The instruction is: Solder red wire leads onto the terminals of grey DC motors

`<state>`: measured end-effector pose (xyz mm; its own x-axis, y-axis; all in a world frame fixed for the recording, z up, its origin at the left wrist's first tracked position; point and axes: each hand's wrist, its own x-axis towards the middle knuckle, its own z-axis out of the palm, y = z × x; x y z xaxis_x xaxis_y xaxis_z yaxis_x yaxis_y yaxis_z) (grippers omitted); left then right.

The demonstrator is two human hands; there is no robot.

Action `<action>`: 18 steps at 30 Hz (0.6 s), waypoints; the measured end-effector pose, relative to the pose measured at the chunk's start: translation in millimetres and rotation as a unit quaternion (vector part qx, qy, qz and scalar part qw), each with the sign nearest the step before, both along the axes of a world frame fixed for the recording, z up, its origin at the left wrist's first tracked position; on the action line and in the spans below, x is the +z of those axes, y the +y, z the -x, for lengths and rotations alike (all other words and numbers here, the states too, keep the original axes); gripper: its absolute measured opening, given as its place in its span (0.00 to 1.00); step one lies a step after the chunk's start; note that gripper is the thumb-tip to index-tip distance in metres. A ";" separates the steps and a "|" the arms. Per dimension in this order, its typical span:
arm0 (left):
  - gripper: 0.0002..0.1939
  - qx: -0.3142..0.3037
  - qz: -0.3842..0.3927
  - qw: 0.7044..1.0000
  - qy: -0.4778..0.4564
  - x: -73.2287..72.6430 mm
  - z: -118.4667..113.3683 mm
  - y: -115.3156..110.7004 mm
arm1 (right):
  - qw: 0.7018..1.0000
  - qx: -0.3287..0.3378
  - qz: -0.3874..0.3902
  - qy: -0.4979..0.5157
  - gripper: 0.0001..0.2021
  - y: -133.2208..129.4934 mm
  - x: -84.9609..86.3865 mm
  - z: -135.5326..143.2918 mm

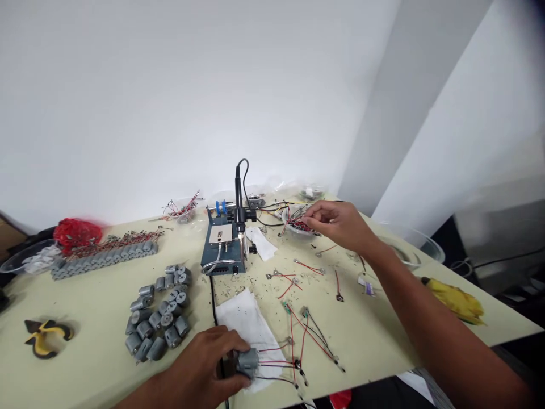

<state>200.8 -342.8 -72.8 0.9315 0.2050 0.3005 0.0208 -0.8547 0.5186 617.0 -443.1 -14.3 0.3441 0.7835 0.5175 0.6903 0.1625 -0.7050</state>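
My left hand (213, 363) is closed around a small grey electric motor (247, 363) at the front of the table. Red and black wires (276, 362) run right from this motor, over a white cloth (244, 318). Farther back, my right hand (330, 218) has its fingertips pinched at a bowl (300, 227) full of red and black wires. Whether a wire is between those fingertips I cannot make out. Between the hands lie loose wired parts, among them small green circuit boards (286, 307).
A soldering stand (223, 244) holds an upright black iron (238, 193). Several loose motors (164, 318) lie to the left, behind yellow-handled pliers (45, 338). Rows of wired motors (106, 260) stand farther back. A yellow cloth (455, 300) lies near the right edge.
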 end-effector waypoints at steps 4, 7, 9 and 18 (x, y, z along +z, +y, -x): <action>0.16 -0.016 0.003 0.999 -0.033 -4.6 0.2 -0.4 | 0.997 -0.050 -0.026 -0.054 0.21 4.4 -14.0 -20.7; 0.09 -0.026 0.020 0.998 -0.058 -5.3 -0.1 -1.9 | 0.994 -0.070 -0.030 -0.083 0.20 6.9 -21.0 -31.2; 0.06 -0.014 0.039 0.996 -0.073 -4.1 -0.2 -3.2 | 0.992 -0.079 -0.037 -0.096 0.19 7.6 -23.4 -34.4; 0.17 0.112 0.177 0.969 -0.129 27.5 -6.9 -5.5 | 0.980 -0.136 -0.071 -0.125 0.19 7.4 -25.6 -32.1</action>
